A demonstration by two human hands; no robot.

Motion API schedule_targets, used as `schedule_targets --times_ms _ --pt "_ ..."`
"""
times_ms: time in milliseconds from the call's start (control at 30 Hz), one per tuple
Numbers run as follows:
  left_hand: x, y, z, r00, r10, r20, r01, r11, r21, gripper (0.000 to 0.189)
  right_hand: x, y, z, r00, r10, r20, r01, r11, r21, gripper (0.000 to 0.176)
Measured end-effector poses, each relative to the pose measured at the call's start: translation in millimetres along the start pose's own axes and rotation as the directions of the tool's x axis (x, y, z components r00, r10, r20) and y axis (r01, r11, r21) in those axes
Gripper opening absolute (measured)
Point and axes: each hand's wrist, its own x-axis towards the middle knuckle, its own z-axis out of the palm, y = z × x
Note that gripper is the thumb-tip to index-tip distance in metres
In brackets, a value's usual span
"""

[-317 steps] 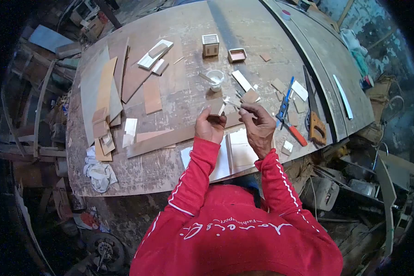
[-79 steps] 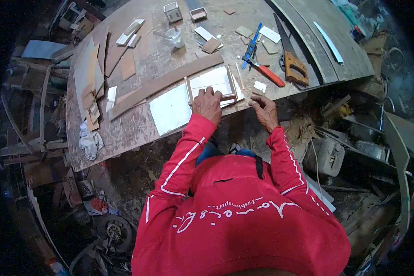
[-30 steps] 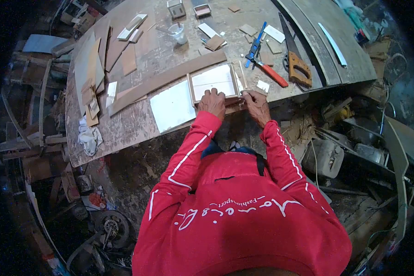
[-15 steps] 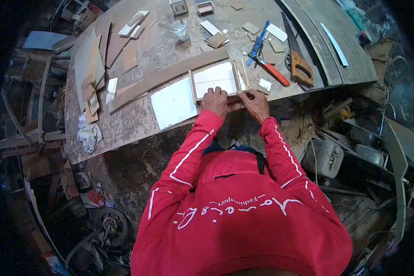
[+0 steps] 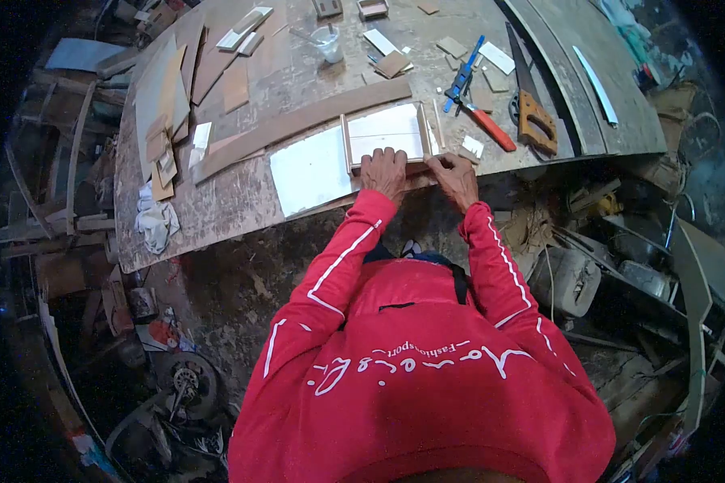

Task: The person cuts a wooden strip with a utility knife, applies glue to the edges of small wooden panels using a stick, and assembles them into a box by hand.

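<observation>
A shallow wooden box point(image 5: 421, 130) with a white bottom lies at the near edge of the workbench. My left hand point(image 5: 384, 172) is closed over its near side, the fingers bent across the rim. At the box's near right corner, the fingers of my right hand point(image 5: 457, 180) are pinched together on the edge; the exact contact is partly hidden. A white sheet point(image 5: 310, 173) lies flat just left of the box. Close to the right side of the box is a thin wooden strip point(image 5: 438, 121).
A long brown board point(image 5: 298, 125) lies behind the white sheet. To the right are a blue-and-red clamp point(image 5: 471, 97) and a handsaw point(image 5: 537, 125). A plastic cup point(image 5: 329, 44) stands farther back among wood offcuts. A rag point(image 5: 156, 217) hangs at the left edge.
The whole view has shifted slightly, with the bench things appearing a little farther right. Both hands keep nearly the same place on the box.
</observation>
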Motion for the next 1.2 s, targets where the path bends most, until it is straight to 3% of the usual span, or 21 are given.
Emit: schedule_targets --times_ms 267,467,567,1200 --pt "2 2 -1 1.0 -0.016 0.008 0.016 1.0 0.01 0.016 1 -3 -3 0.998 0.052 0.039 -0.052 0.999 0.004 0.051" --pt "2 3 0 1.0 -0.015 -0.01 0.015 1.0 -0.006 0.014 0 1 -1 1.0 0.007 0.012 -0.008 0.998 0.057 0.05" --pt "1 1 7 0.999 -0.007 -0.038 0.007 1.0 0.002 0.014 5 10 -4 0.994 0.078 0.071 -0.085 0.99 0.109 0.05" --pt "4 1 6 0.999 -0.037 -0.007 0.037 0.998 0.059 0.013 5 8 -3 0.999 0.038 0.028 -0.04 0.997 0.06 0.049"
